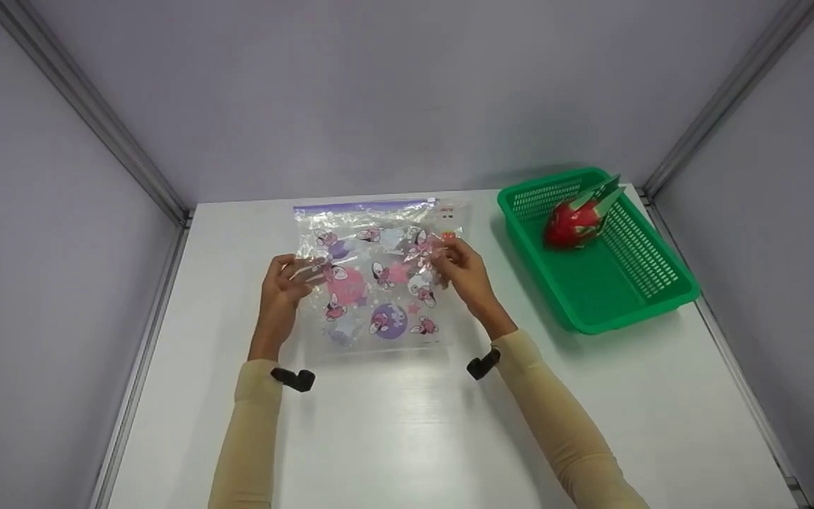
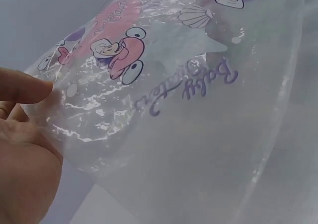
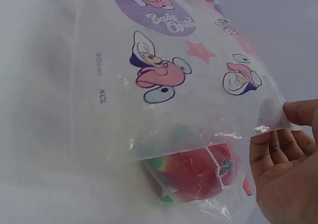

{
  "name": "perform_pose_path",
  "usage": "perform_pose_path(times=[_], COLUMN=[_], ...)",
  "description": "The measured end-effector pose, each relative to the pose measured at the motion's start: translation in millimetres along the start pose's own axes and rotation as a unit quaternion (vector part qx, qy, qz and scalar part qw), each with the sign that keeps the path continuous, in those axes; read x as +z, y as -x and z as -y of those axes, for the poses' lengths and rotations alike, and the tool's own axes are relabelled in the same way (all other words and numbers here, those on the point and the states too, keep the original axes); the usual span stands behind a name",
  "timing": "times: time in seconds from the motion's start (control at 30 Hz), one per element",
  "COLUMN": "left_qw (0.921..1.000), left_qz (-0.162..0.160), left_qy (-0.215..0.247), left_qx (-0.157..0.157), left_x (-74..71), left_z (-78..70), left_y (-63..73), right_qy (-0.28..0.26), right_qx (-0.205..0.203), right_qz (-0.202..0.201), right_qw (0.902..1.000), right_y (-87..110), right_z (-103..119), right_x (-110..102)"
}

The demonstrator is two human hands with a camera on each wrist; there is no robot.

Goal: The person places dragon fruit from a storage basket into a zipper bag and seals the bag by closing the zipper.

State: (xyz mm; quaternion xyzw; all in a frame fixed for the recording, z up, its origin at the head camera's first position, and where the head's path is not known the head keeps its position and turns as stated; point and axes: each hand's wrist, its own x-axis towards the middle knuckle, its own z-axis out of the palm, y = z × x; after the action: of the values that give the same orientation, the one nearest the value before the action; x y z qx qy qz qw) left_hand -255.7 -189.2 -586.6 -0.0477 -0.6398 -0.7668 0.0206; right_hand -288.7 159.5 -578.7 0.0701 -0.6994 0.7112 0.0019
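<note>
A clear plastic zip bag (image 1: pixel 386 283) with pink and purple cartoon prints is held up by both hands, its purple zip strip along the far edge. My left hand (image 1: pixel 283 290) pinches its left side; in the left wrist view the thumb and fingers (image 2: pixel 42 91) lie at that edge. My right hand (image 1: pixel 465 274) pinches the right side, and the right wrist view shows the thumb (image 3: pixel 300 112) over the film with fingers beneath. Partly hidden behind the bag is a red and green item (image 3: pixel 194 177) in clear wrapping.
To the right stands a green plastic basket (image 1: pixel 608 300) with perforated sides. In it lies a red object with green leaf-like spikes (image 1: pixel 569 225), resembling a dragon fruit. Grey walls (image 1: pixel 407 106) enclose the white table (image 1: pixel 393 438) at the back and both sides.
</note>
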Motion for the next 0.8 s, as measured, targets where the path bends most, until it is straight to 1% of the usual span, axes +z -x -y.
perform_pose_path(times=[0.1, 0.23, 0.4, 0.63, 0.73, 0.8], left_qw=[0.9996, 0.9995, 0.9997, 0.998, 0.9973, 0.9974], left_qz=[0.012, 0.016, 0.01, -0.029, -0.029, -0.022], left_qy=[0.023, 0.022, -0.012, -0.057, -0.067, -0.069], left_qx=[0.008, 0.017, 0.02, -0.007, -0.002, 0.006], left_x=[1.4, 3.8, 6.8, 11.6, 13.8, 15.2], left_z=[0.4, -0.3, -1.9, -5.9, -7.1, -7.5], left_y=[-0.2, -2.1, -5.8, -8.1, -9.8, -11.3], right_qy=[0.002, -0.005, -0.016, -0.026, -0.028, -0.034], right_qx=[-0.002, -0.01, -0.025, -0.038, -0.039, -0.04], right_qz=[-0.005, -0.005, 0.003, 0.01, 0.008, 0.006], right_qw=[1.0, 0.9999, 0.9996, 0.9989, 0.9988, 0.9986], right_y=[-0.1, -0.4, -0.2, 2.1, 2.6, 2.2], right_z=[0.2, 0.4, 0.4, 2.0, 4.7, 6.5], right_x=[-3.1, -5.9, -8.5, -12.3, -14.1, -15.4])
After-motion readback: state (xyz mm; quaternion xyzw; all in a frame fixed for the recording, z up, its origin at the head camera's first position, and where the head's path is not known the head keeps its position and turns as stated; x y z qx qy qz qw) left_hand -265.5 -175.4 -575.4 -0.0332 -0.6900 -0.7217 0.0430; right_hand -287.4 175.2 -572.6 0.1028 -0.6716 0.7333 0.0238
